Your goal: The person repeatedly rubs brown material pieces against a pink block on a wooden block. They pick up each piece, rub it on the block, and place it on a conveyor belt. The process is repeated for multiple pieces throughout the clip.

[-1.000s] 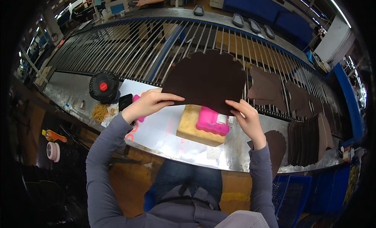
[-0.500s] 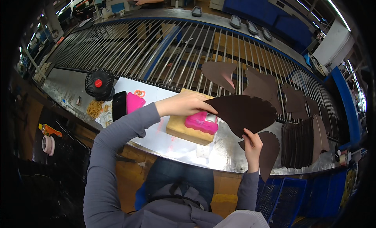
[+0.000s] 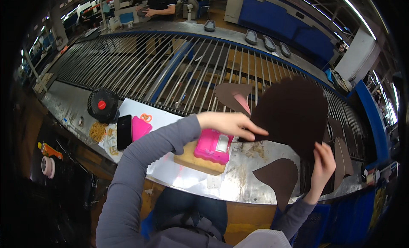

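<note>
A dark brown cut-out piece of sheet material (image 3: pixel 294 116) with a scalloped edge is held up over the right of the bench. My right hand (image 3: pixel 324 162) pinches its lower right edge. At the piece's lower left corner is my left hand (image 3: pixel 230 125), fingers stretched out and apart. Below that hand, a pink plastic holder with a white insert (image 3: pixel 213 147) sits on a tan block (image 3: pixel 198 163). Another brown piece (image 3: pixel 279 177) lies flat on the metal near the front edge. The raised piece partly hides a stack of brown pieces (image 3: pixel 343 156) at the right.
Behind the bench runs a metal roller conveyor (image 3: pixel 170 64), with a brown piece (image 3: pixel 234 94) lying on it. At the left are a black fan (image 3: pixel 103 105), a phone (image 3: pixel 124 133) and rubber bands (image 3: pixel 98 131). A person (image 3: pixel 159 7) stands at the far side.
The held brown piece has moved right, toward the stack, with my right hand. My left hand has moved right and its fingers have straightened.
</note>
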